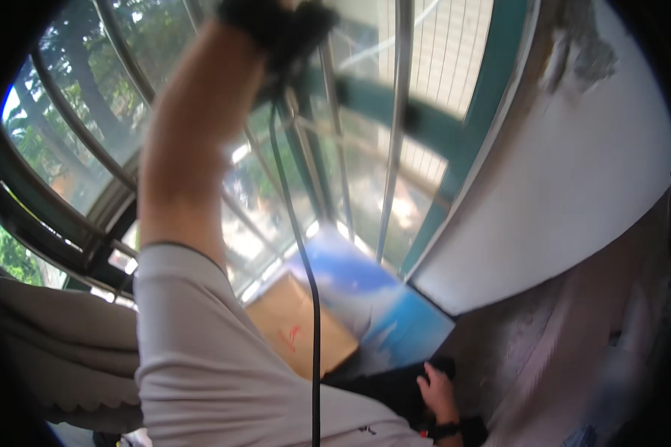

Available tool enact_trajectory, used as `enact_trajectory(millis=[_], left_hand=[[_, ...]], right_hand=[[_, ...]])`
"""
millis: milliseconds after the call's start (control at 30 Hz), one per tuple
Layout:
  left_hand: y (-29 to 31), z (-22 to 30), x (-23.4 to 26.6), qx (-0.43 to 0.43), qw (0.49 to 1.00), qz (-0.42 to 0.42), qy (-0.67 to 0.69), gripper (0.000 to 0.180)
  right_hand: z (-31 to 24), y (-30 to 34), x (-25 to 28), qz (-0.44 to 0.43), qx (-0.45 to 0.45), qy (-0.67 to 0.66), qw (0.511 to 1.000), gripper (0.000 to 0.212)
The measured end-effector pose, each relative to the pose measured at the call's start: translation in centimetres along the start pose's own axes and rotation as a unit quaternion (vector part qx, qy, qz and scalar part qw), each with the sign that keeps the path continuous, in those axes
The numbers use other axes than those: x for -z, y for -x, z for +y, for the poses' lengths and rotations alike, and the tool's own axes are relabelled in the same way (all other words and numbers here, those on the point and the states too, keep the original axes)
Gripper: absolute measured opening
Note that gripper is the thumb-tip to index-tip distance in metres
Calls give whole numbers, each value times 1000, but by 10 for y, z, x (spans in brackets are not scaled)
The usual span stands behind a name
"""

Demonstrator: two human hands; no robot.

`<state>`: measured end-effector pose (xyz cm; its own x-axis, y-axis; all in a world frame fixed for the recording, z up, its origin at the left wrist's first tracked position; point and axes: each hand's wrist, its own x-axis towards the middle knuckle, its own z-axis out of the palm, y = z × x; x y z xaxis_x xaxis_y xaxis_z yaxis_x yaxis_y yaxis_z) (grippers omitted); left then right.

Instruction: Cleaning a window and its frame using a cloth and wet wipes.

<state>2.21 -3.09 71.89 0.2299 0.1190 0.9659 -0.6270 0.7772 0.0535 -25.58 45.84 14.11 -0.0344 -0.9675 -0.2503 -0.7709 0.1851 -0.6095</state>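
My left arm, in a light grey sleeve, reaches up across the view toward the window bars. A dark, blurred piece wraps its wrist end at the top edge. My left hand is cut off and smeared there, so its fingers do not show. From that wrist a thin black cable hangs down to the lower edge. At the lower right is my right hand, with a black band on the wrist. It lies by dark cloth, thumb and fingers apart, and nothing shows in it.
Metal bars and a green window frame stand ahead. Below them lie a brown cardboard box with a red mark and a blue-and-white printed panel. A white wall with peeling paint curves at right; brownish fabric hangs left.
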Motion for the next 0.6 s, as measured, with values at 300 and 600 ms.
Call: enact_trajectory(millis=[300, 600], left_hand=[[-1, -31, -38, 259, 962, -19, 79, 54], [-31, -30, -50, 336, 940, -12, 66, 45]], right_hand=[[-2, -2, -4, 48, 26, -7, 999, 43], [0, -13, -9, 41, 50, -14, 998, 45]])
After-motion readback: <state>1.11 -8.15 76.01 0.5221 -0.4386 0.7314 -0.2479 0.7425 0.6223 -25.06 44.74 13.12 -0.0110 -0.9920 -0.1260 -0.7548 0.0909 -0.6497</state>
